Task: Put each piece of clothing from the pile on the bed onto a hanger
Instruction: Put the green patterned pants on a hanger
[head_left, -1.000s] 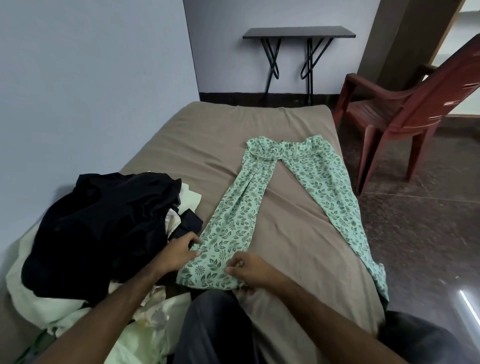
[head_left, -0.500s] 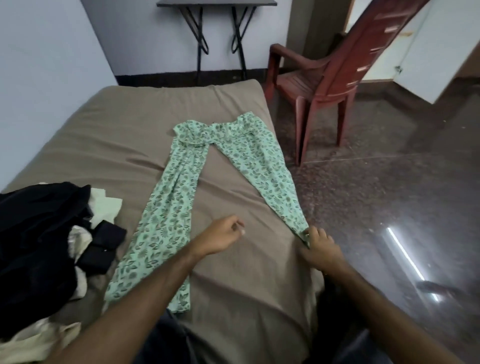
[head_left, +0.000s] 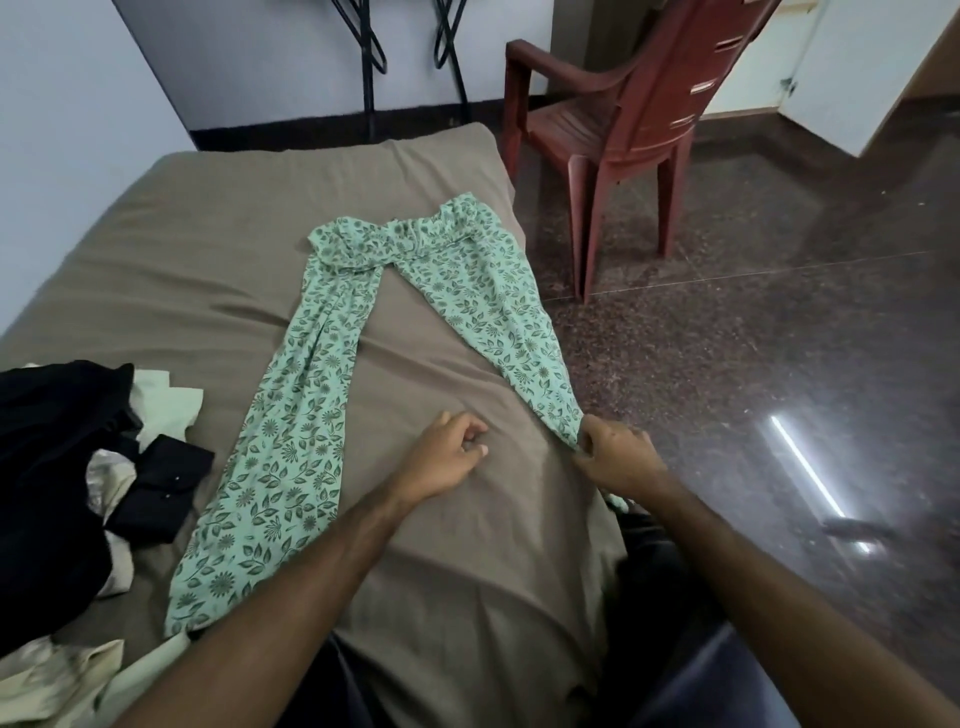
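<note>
Brown sheeting covers the bed (head_left: 182, 270), which stands against a pale wall, with a dark speckled polished floor (head_left: 753, 338) along its right side. Spread flat on the bed is a pair of green floral trousers (head_left: 291, 441), waistband at the far end and the two legs splayed apart toward the person. The right hand (head_left: 615, 457) grips the lower end of the right trouser leg at the bed's right edge, fingers curled around the fabric. The left hand (head_left: 447, 457) rests just above the bare sheet between the two legs, fingers loosely curled and holding nothing. At the left edge of the bed lies the clothing pile (head_left: 57, 467), mostly black garments with cream pieces under and beside them, just beside the left trouser leg. A reddish-brown plastic chair (head_left: 623, 119) stands on the floor near the bed's far right corner. Black metal table legs (head_left: 371, 52) stand against the far wall.
</note>
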